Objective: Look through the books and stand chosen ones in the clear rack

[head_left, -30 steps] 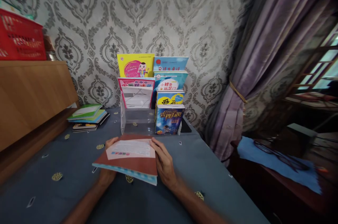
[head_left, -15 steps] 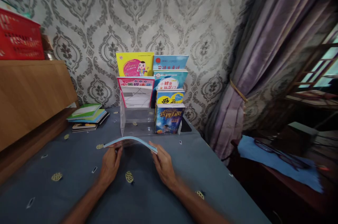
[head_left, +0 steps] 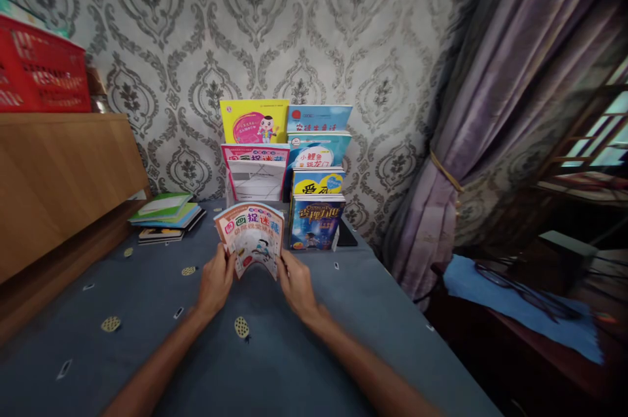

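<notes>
Between both hands I hold a thin picture book [head_left: 255, 240], bent into an arch with its colourful cover facing me. My left hand [head_left: 216, 278] grips its left edge and my right hand [head_left: 297, 281] its right edge. Right behind it stands a clear tiered book rack, its lower left part hidden by the held book. In the left column are a yellow book [head_left: 252, 119], a pink-edged book [head_left: 226, 158] and a white-grey sheet or booklet [head_left: 258, 180]. The right column has two light-blue books, a yellow-and-blue book [head_left: 318, 182] and, in front, a dark-blue book [head_left: 318, 222].
A loose stack of books [head_left: 169, 211] lies at the left on the blue patterned tablecloth [head_left: 161, 351]. A wooden cabinet [head_left: 63, 175] carries a red basket [head_left: 44, 70]. At right are a purple curtain [head_left: 461, 116] and glasses [head_left: 530, 289] on a blue cloth [head_left: 466, 279].
The book in my hands has tilted up from nearly edge-on, so its cover now faces me. It has risen in front of the rack's lower left part.
</notes>
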The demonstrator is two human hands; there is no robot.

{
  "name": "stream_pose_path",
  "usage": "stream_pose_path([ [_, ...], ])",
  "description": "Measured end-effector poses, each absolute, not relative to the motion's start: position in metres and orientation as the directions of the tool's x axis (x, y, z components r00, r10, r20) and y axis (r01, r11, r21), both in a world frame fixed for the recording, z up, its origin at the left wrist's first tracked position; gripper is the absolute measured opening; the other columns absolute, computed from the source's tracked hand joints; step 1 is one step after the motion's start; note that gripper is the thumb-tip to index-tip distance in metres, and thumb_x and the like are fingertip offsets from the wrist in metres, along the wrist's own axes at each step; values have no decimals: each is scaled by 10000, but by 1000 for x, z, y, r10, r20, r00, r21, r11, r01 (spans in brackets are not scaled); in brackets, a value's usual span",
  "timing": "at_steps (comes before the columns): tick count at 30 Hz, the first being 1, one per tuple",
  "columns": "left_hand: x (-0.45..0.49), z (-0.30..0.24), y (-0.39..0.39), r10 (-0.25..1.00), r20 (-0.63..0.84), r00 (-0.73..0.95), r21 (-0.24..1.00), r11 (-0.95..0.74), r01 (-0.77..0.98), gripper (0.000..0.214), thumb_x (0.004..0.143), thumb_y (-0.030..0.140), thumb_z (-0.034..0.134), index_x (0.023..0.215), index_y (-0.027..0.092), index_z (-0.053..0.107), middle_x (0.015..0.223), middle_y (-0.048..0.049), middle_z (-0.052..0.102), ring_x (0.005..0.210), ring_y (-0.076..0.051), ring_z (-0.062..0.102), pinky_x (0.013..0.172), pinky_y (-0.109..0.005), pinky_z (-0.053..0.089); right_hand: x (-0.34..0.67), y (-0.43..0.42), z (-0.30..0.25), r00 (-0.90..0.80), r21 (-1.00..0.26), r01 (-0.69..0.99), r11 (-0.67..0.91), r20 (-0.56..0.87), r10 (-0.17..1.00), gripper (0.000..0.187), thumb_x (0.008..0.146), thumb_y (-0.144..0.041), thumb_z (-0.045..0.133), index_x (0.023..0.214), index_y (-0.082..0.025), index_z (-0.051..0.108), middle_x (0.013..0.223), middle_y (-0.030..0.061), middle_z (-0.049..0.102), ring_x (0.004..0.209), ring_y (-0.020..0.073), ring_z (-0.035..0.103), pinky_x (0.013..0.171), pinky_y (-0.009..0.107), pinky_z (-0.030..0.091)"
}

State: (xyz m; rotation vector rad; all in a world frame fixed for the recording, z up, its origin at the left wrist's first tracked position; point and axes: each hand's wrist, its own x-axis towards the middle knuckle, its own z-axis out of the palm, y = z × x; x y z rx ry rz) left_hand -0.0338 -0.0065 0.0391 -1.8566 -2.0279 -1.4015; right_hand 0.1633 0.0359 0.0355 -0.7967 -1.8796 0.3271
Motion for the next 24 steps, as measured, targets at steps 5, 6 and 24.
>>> stream_pose_path([
  [5, -36, 53, 14, 779, 556, -290, 597, -132, 791, 200, 929, 418, 393, 852, 239, 438, 744, -23, 647, 674, -212, 623, 601, -285, 403, 156, 55, 51, -253, -598, 432, 675, 638, 727, 316, 971, -247, 383, 1086, -172, 667, 877, 95, 741, 766, 218, 681, 699, 274, 482],
  [6, -36, 55, 19, 784, 554, -280, 598, -141, 789, 200, 928, 412, 392, 842, 238, 439, 735, -17, 638, 666, -203, 613, 604, -280, 396, 155, 58, 53, -252, -602, 452, 658, 622, 741, 310, 964, -244, 387, 1058, -169, 673, 869, 97, 743, 759, 219, 682, 687, 268, 468],
  [24, -42, 91, 53, 791, 566, -234, 611, -211, 763, 234, 912, 404, 375, 836, 217, 491, 753, 2, 608, 694, -166, 558, 634, -257, 372, 157, 90, 87, -244, -623, 503, 599, 562, 790, 268, 943, -258, 399, 839, -174, 631, 740, 78, 689, 650, 187, 601, 598, 261, 337],
])
